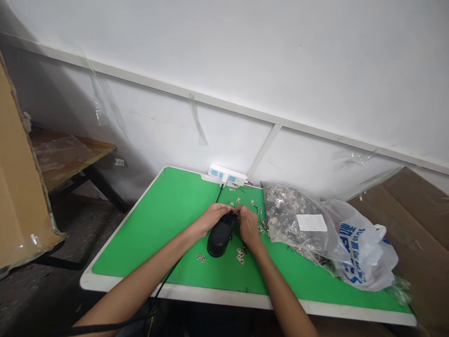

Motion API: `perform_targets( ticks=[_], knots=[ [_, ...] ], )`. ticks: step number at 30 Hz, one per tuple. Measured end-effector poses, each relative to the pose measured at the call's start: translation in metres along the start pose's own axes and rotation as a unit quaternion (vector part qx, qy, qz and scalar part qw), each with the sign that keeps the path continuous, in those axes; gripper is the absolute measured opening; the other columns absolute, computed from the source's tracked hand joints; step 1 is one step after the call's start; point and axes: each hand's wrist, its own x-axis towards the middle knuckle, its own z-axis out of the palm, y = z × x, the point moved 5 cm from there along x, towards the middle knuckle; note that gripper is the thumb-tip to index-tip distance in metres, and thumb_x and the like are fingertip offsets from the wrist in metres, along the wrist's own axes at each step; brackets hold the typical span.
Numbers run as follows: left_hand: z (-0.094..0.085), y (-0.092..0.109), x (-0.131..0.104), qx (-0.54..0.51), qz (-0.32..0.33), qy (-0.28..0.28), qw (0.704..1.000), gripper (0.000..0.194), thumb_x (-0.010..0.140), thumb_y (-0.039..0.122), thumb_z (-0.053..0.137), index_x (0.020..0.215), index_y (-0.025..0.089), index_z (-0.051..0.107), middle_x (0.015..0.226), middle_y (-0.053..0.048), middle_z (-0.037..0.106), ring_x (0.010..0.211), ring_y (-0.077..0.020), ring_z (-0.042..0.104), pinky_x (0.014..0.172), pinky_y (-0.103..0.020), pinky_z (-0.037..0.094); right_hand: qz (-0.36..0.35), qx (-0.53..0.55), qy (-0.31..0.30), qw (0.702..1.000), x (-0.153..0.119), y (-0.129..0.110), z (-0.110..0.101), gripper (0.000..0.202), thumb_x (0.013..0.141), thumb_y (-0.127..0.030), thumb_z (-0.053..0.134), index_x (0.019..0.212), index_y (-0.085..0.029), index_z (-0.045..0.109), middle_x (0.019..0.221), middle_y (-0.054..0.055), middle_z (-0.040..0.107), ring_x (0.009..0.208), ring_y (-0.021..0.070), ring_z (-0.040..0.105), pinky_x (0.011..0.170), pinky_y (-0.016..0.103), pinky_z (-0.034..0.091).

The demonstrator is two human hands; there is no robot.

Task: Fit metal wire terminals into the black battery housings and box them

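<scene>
A black device with a rounded body point(218, 238) lies on the green tabletop point(150, 234), its narrow end pointing away from me. My left hand point(213, 217) is closed at the left of that narrow end, thumb on top. On the other side my right hand point(248, 228) has its fingers pinched together at the tip of the device; whatever they hold is too small or hidden to make out. Small metal pieces point(240, 255) lie around the device, with another pair point(201, 258) to its left and several more beyond my right hand.
A white power strip point(228, 175) with a plugged-in black cable sits at the table's far edge. To the right are a clear bag of small parts point(291, 210) and a white plastic bag point(368, 248). Cardboard point(410, 224) stands at far right, more cardboard point(21, 164) at left.
</scene>
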Motion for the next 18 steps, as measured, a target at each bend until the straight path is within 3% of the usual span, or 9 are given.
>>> perform_targets(
  ticks=[4,18],
  knots=[
    [-0.0020,-0.0022,0.0030,-0.011,0.008,0.005,1.000,0.044,0.069,0.052,0.089,0.087,0.013,0.080,0.073,-0.005,0.073,0.061,-0.0144,0.058,0.058,-0.025,0.041,-0.021,-0.020,0.004,1.000,-0.0005,-0.0013,0.0028,0.063,0.107,-0.066,0.024,0.080,-0.024,0.062,0.074,0.004,0.066,0.069,0.0214,0.059,0.067,0.035,0.044],
    [-0.0010,0.0034,-0.0005,-0.014,0.029,0.030,0.999,0.041,0.064,0.050,0.089,0.082,0.014,0.078,0.074,-0.004,0.074,0.067,-0.0158,0.060,0.062,-0.025,0.043,-0.054,-0.040,-0.006,0.998,-0.0036,-0.0037,0.0063,0.058,0.109,-0.058,0.025,0.086,-0.024,0.065,0.080,0.007,0.069,0.075,0.0226,0.063,0.070,0.035,0.045]
  ],
)
